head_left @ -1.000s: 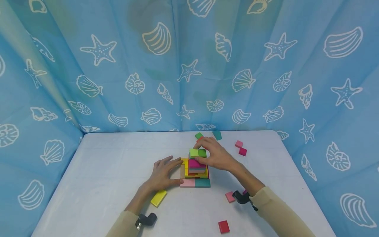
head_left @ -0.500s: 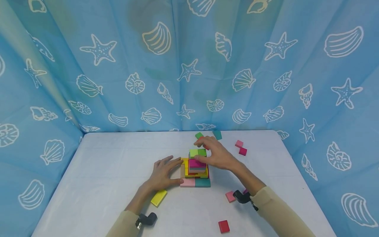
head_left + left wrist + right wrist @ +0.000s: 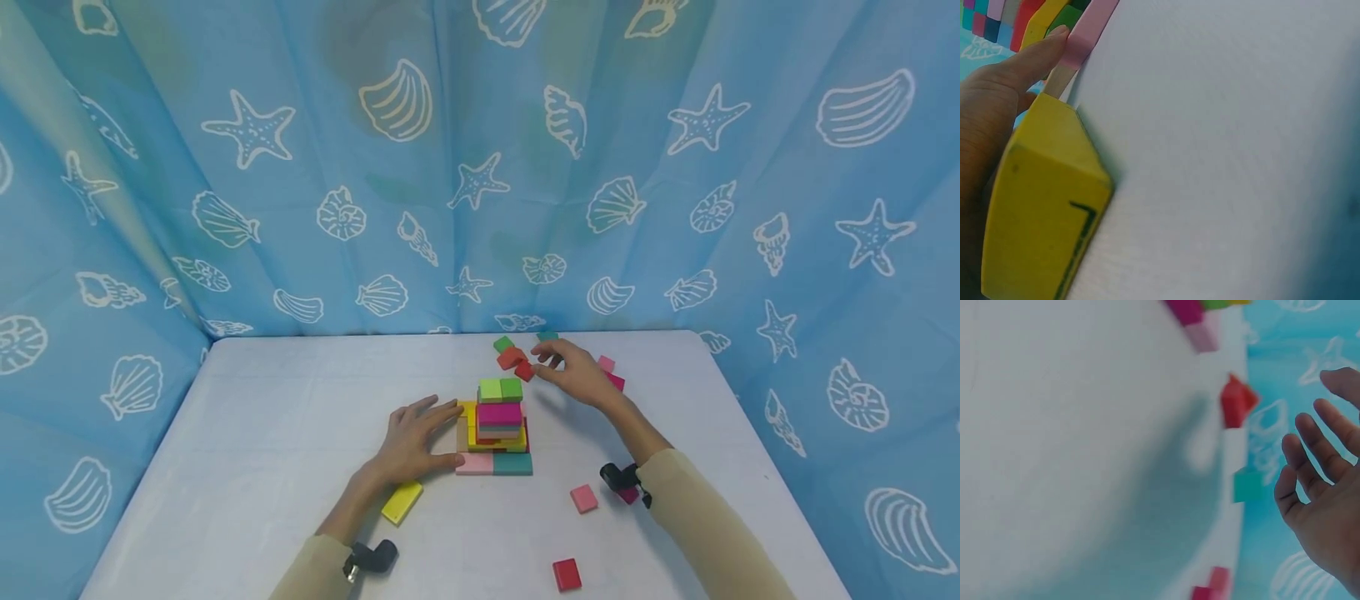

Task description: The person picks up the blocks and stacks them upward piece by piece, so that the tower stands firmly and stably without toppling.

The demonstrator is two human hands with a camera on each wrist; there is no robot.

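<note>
Stack stands upright on the white worktop, between the two hands. Top: a lime block and a green block, side by side. Beneath them, a magenta layer, then thinner grey and pink layers, then yellow. Front of base: a pink block at left, a teal block at right, touching.

Left hand: fingers extended and spread, fingertips at the stack's left side, thumb tip at the pink block's left end. Nothing gripped. Yellow block lies on the worktop just beside the left wrist.

Right hand: beyond the stack and to its right, fingers apart and lightly bent, holding nothing in the right wrist view. Thumb tip is just beside a red block; contact cannot be told. An orange block lies against the red block, with a small green piece behind.

Elsewhere: a rose block and a crimson block lie apart on the near right. Blue shell-print curtain behind.
</note>
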